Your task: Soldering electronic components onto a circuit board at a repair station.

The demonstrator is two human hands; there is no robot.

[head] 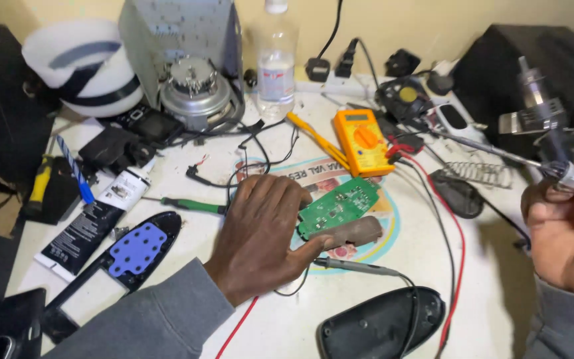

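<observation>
The green circuit board (338, 206) lies near the centre of the white table (499, 292), on a round printed mat, with a brown rubber pad (355, 232) touching its lower edge. The left hand (264, 233) rests flat beside the board, fingers spread, thumb against the brown pad. The right hand (559, 219) is raised at the right edge, closed around a soldering iron (499, 151) whose tip points left. An orange multimeter (363, 141) sits just above the board. A black probe (353, 266) lies below it. A green-handled screwdriver (191, 205) lies to the left.
</observation>
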